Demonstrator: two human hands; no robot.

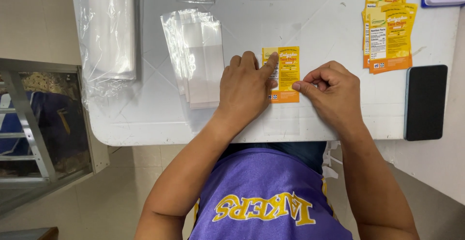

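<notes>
The white worktop [329,32] spreads under both hands and carries everything here. Far out past the fingers of the left hand, along the worktop's left edge, lies a long roll or sheet of clear plastic film [109,32]. Closer in, just beside the left hand's outer fingers, sits a fanned stack of clear plastic bags [198,56], with one more clear bag lying flat beneath the hands and reaching to the near edge. Well beyond the right hand's knuckles, at the right edge, rests a dark phone [425,102], screen down or blank; I cannot tell which. Up and away from the right fingers sits a loose stack of yellow and orange labels [390,37], overlapping each other. The left hand [244,87] lies palm down, fingers spread slightly apart and flat, with its index fingertip pressing on the upper left part of a single yellow and orange label [285,75]. That label lies flat directly between the two hands, touching both. The right hand [332,92] is curled, its fingers drawn together, thumb and forefinger pinched at the label's lower right edge; whether they grip the label itself or a backing under it is too small to tell.
</notes>
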